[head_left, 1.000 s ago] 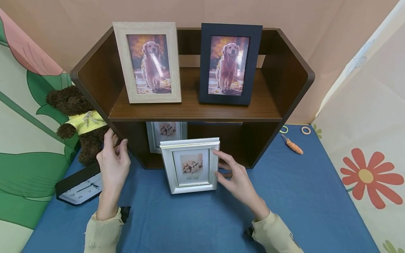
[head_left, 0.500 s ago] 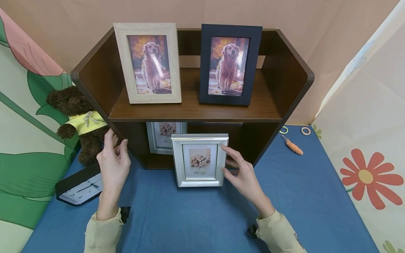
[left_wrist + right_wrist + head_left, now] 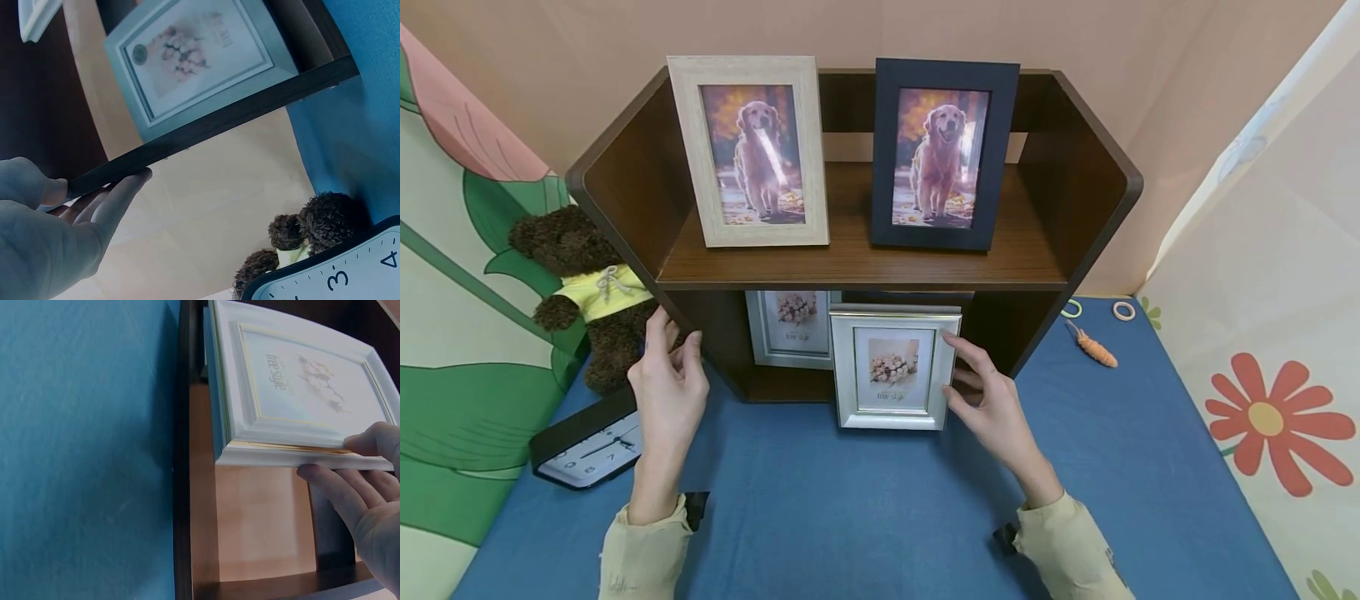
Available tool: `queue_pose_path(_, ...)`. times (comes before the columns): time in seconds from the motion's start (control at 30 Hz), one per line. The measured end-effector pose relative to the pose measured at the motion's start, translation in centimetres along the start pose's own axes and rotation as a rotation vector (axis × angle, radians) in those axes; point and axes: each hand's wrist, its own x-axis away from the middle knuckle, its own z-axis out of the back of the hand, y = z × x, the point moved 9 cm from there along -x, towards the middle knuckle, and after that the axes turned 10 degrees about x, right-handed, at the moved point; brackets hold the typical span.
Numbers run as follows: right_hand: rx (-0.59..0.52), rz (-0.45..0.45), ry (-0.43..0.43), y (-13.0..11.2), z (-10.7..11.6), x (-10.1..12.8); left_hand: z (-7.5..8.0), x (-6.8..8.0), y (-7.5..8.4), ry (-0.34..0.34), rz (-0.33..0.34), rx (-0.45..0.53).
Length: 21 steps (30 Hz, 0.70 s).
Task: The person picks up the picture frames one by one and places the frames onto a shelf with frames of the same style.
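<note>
Your right hand [image 3: 992, 400] grips the right edge of the silver frame [image 3: 893, 367], thumb in front and fingers curled behind, holding it upright at the front of the brown shelf unit [image 3: 850, 267], at the mouth of its lower compartment. Your left hand [image 3: 666, 383] rests with straight fingers against the unit's left side panel, near the teddy bear [image 3: 587, 283] and clock [image 3: 587, 446]. A second silver frame [image 3: 786, 325] stands inside the lower compartment, and on the upper shelf stand the pale wooden frame [image 3: 748, 150] and dark blue frame [image 3: 943, 154].

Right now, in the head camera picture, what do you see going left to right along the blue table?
Teddy bear → clock → left hand → silver frame → right hand → toy carrot.
</note>
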Motion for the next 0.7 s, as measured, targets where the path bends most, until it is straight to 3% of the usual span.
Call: queue_pose_path(0.7, 0.068, -0.058, 0.073, 2.0, 1.3, -1.9, 0.1, 0.0, -0.1, 0.002, 0.003, 0.024)
